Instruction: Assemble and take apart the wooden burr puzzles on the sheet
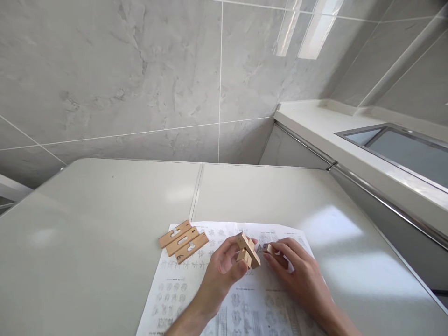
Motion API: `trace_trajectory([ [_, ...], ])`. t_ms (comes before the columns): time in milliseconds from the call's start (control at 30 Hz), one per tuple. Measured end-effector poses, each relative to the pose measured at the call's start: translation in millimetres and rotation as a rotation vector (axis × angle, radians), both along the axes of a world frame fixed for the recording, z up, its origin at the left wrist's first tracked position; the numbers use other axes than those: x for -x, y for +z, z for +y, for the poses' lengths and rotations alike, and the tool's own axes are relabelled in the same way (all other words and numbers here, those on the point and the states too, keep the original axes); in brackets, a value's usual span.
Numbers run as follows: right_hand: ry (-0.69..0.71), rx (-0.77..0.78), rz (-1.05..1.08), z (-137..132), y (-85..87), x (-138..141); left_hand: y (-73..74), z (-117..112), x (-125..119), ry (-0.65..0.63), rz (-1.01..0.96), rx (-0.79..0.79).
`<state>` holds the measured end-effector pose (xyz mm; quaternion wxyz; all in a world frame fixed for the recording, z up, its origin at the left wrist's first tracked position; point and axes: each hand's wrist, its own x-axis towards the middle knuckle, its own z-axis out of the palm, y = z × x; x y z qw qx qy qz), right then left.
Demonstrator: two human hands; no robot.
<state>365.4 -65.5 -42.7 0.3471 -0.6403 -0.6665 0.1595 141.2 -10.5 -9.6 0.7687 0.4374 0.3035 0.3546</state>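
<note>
My left hand [224, 268] is closed around a partly joined cluster of notched wooden puzzle bars [248, 250], held just above a printed instruction sheet [196, 289]. My right hand [297, 270] pinches one more wooden bar [269, 248] at its fingertips, close to the right of the cluster; most of that bar is hidden by the fingers. Three loose notched wooden bars [183, 241] with numbers on them lie side by side at the sheet's upper left corner, a short way left of my left hand.
The sheet lies on a pale grey-green table [87, 233] with a seam [196, 191] down its middle. A grey tiled wall [140, 79] rises behind it. At the right runs a white counter [325, 126] with a steel sink [406, 149].
</note>
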Motion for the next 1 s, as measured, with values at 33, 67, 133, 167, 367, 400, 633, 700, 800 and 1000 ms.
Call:
trace_trajectory([
  [33,0.008,-0.009,-0.005,0.3,-0.4,-0.2,0.2,0.0,-0.2,0.002,0.007,-0.001],
  [67,0.013,-0.014,-0.011,0.3,-1.1,-0.5,0.6,0.0,-0.3,0.005,0.014,0.0],
  [133,0.008,-0.017,-0.034,0.0,-3.1,-1.2,1.8,0.1,-0.4,0.007,0.023,0.004],
  [167,0.002,-0.016,-0.047,-0.2,-4.4,-1.7,2.4,0.1,-0.3,0.006,0.027,0.006],
  [367,-0.071,0.02,-0.129,-0.4,-13.6,-5.6,3.1,0.2,-0.5,0.013,0.022,0.015],
  [400,-0.085,0.026,-0.141,0.0,-14.0,-5.9,2.7,0.3,-0.7,0.016,0.014,0.017],
  [633,0.014,-0.197,0.024,-4.8,0.4,-3.7,1.7,-0.7,-1.7,-0.014,0.074,-0.024],
  [700,0.134,-0.235,0.062,-9.0,5.4,-1.4,0.4,-2.3,-2.3,-0.049,0.104,-0.066],
  [800,0.259,-0.24,0.034,-13.4,8.9,2.0,-1.9,-5.3,-3.9,-0.087,0.178,-0.14],
  [1000,0.39,-0.159,-0.005,-10.9,11.5,2.3,0.4,-7.9,-6.3,-0.168,0.297,-0.189],
])
